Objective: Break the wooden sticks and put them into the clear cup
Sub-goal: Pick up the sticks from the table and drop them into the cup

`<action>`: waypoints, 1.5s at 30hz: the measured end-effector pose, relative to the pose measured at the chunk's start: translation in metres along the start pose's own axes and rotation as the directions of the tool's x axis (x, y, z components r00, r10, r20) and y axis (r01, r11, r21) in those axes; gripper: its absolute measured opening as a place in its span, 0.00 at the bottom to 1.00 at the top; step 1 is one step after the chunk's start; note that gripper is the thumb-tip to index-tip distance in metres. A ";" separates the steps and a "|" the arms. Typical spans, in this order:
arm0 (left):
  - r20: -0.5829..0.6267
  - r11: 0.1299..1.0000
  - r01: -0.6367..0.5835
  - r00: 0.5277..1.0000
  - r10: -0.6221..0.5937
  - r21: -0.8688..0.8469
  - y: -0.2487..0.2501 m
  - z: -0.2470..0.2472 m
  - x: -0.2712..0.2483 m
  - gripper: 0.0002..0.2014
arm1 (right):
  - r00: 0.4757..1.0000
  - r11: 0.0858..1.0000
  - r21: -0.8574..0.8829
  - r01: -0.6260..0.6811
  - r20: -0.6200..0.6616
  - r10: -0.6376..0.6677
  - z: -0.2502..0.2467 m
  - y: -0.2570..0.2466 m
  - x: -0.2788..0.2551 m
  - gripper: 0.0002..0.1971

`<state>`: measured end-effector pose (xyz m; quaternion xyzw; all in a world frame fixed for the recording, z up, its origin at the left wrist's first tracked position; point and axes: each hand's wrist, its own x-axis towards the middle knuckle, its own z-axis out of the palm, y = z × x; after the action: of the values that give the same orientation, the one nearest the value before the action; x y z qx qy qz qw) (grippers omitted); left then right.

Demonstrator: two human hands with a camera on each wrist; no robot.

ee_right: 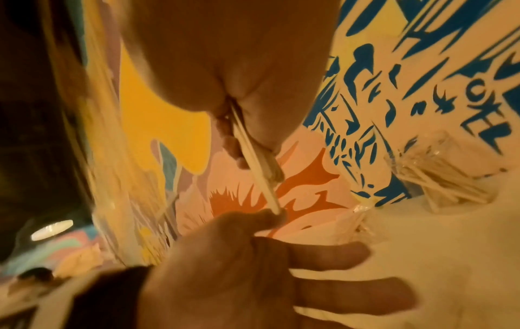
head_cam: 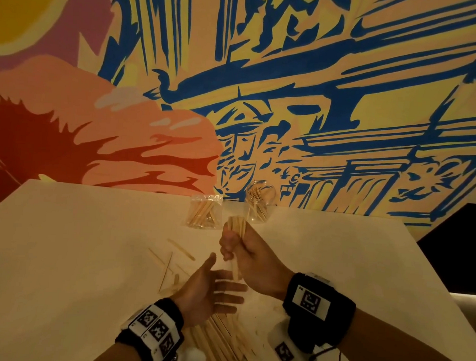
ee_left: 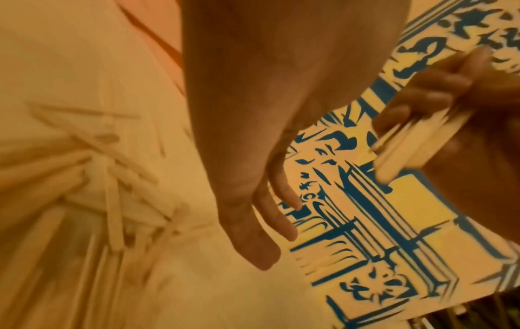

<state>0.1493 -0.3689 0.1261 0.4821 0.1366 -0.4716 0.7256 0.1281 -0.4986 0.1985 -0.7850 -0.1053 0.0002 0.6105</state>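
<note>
Sticks gripped by right fingers | left fingers spread (empty) | bag beside cup

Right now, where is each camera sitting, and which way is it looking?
Head: sits up high, looks forward and down at the table, clear cup and mural wall; both hands and wristbands show.
Left wrist: looks along the open left hand toward loose sticks and the wall; its palm and fingers show.
Right wrist: looks along the right hand gripping a bundle of sticks; its palm shows.
Shared: all three show the right hand's bundle and the left hand beside it.
</note>
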 end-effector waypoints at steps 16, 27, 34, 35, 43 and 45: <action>-0.075 0.855 -0.503 0.855 0.514 0.125 0.071 0.040 -0.019 0.24 | 0.988 0.980 0.131 -0.151 0.053 0.145 0.006 0.025 -0.013 0.11; 0.218 0.446 -0.491 0.817 0.533 0.748 0.080 0.040 -0.016 0.22 | 0.906 0.933 0.003 -0.360 0.239 0.349 0.009 0.010 -0.003 0.14; 0.235 0.467 -0.504 0.821 0.520 0.727 0.084 0.033 -0.021 0.25 | 0.887 0.925 0.084 -0.370 0.329 0.325 -0.002 0.003 -0.003 0.06; 0.226 0.488 -0.521 0.810 0.541 0.700 0.085 0.033 -0.020 0.25 | 0.884 0.922 0.103 -0.373 0.341 0.319 -0.003 0.002 -0.002 0.09; 0.269 0.434 -0.507 0.822 0.501 0.745 0.077 0.037 -0.019 0.27 | 0.887 0.941 -0.098 -0.323 0.316 0.337 -0.004 0.008 0.003 0.13; 0.247 0.451 -0.520 0.808 0.535 0.725 0.075 0.034 -0.019 0.28 | 0.876 0.936 -0.077 -0.343 0.334 0.348 -0.004 0.006 0.003 0.14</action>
<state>0.1924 -0.3796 0.1981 0.7637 -0.2259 -0.2302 0.5592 0.1320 -0.5033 0.1941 -0.7838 -0.0680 0.2447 0.5667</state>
